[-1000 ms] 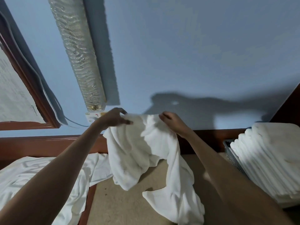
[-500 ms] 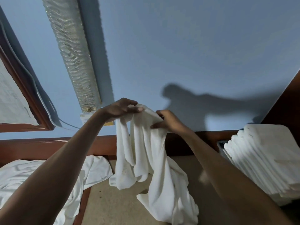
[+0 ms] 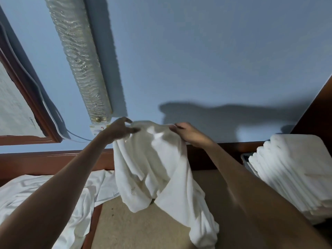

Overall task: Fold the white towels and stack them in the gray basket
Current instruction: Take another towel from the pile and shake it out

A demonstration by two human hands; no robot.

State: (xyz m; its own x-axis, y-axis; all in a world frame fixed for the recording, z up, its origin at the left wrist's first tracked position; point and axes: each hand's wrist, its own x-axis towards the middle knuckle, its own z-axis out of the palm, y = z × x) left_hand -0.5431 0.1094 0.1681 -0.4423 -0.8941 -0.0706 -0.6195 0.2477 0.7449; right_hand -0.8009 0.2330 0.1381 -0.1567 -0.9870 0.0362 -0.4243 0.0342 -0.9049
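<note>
Left hand (image 3: 118, 131) and right hand (image 3: 188, 134) each pinch the towel (image 3: 152, 169), which hangs bunched below the fingers (image 3: 134, 130); I'd slide them apart to the corners, pulling the edge taut before folding

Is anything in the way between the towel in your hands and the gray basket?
Nothing visible on the beige surface between them, only the right forearm. The gray basket already holds a high stack of folded towels, so this towel would go on top.
</note>
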